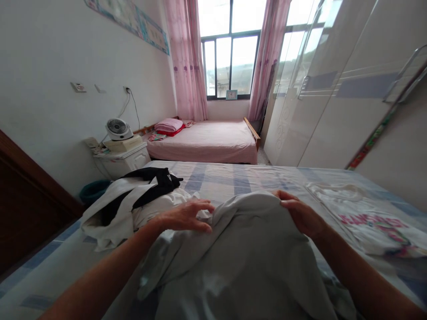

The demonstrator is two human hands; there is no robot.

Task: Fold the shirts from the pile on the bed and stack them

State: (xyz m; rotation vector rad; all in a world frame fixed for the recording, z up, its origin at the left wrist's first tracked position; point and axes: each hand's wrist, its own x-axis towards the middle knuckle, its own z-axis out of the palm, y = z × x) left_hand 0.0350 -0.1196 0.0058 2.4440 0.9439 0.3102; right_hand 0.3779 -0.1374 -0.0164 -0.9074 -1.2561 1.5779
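A grey-green cloth garment (247, 249) fills the lower middle of the head view, its upper edge raised above the bed; what kind of garment it is, I cannot tell. My right hand (305, 218) pinches that edge at the upper right corner between thumb and fingers. At the garment's left edge is my left hand (188, 215), its thumb and fingers spread apart with nothing gripped between them. Beyond my left forearm lies a heap of white and black clothes (140, 195). A white T-shirt (370, 218) with pink lettering lies spread flat to the right of my right hand.
Under the clothes is a bed with a blue and white checked sheet (233, 178). Farther back stands a bed with a pink cover (213, 140). A small fan (119, 129) sits on a white bedside cabinet (128, 160) at left. Glossy wardrobe doors (320, 106) line the right side.
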